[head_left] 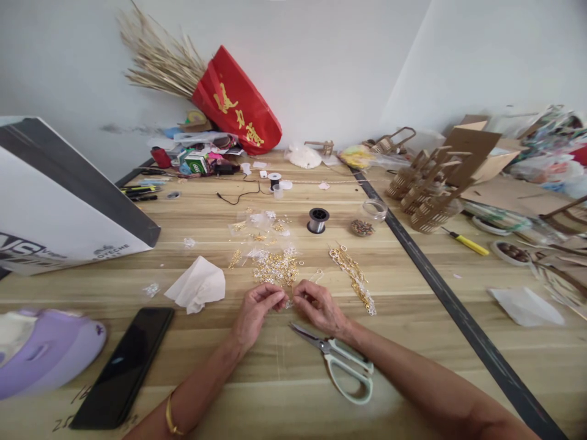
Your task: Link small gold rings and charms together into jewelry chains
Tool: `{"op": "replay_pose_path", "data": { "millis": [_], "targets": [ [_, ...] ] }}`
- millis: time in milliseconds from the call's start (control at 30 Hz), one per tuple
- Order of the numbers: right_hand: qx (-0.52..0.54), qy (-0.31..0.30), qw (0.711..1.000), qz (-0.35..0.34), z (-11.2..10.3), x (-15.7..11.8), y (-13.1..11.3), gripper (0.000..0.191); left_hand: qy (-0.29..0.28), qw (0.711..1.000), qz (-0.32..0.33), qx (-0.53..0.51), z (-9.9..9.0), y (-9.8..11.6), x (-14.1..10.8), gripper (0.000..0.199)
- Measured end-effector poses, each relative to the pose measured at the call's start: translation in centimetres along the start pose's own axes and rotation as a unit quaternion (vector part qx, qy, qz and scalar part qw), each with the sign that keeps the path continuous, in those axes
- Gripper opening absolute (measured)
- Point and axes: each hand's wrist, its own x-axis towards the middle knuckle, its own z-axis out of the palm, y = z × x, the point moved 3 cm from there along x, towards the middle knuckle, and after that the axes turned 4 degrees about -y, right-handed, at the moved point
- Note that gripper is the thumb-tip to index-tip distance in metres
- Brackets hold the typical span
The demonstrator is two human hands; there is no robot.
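Observation:
My left hand and my right hand meet closely over the wooden table, fingers pinched. Between them are tiny clear or silvery bits, too small to name; a fine thread seems to run down from there. Just beyond my fingertips lies a heap of gold and silver beads. Scissors with pale green handles lie partly beneath my right wrist. To the right of that hand rest several gold beaded strands. A spool of fine wire stands behind the beads.
At left are a crumpled tissue, a black phone, a purple device and a large white box. A jar of mixed beads and small woven baskets stand right. A red bag leans on the wall.

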Motion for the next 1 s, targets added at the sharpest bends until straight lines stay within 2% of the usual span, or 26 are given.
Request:
{"op": "replay_pose_path", "data": {
  "millis": [100,200,333,433,600,733,867,1000],
  "targets": [
    [-0.02,-0.002,1.0,-0.02,0.0,-0.1,0.0,0.014,0.004,0.999,0.009,0.052,0.0,0.0,0.0,0.017],
    [-0.087,-0.007,0.994,-0.069,0.2,-0.3,0.0,0.013,0.013,0.996,0.012,0.089,-0.1,-0.1,0.0,0.016],
    [-0.249,-0.032,0.96,-0.123,0.6,-1.1,-0.3,0.013,0.019,0.989,0.036,0.143,-0.1,-0.2,0.1,0.014],
    [-0.312,-0.046,0.937,-0.15,0.9,-1.4,-0.7,0.015,0.02,0.978,0.058,0.202,-0.1,-0.3,0.0,0.01],
    [-0.303,-0.066,0.935,-0.172,1.0,-1.1,-1.1,0.017,0.002,0.954,0.084,0.286,0.3,-0.1,-0.4,0.008],
    [-0.278,-0.072,0.944,-0.16,1.0,-1.0,-0.9,0.016,-0.011,0.932,0.116,0.342,0.5,0.1,-0.5,0.008],
    [-0.243,-0.067,0.959,-0.128,0.9,-1.0,-0.4,0.015,-0.016,0.934,0.113,0.339,0.4,0.1,-0.5,0.008],
    [-0.16,-0.051,0.982,-0.088,0.8,-0.8,0.1,0.014,-0.024,0.94,0.093,0.328,0.6,0.3,-0.6,0.009]
  ]
}}
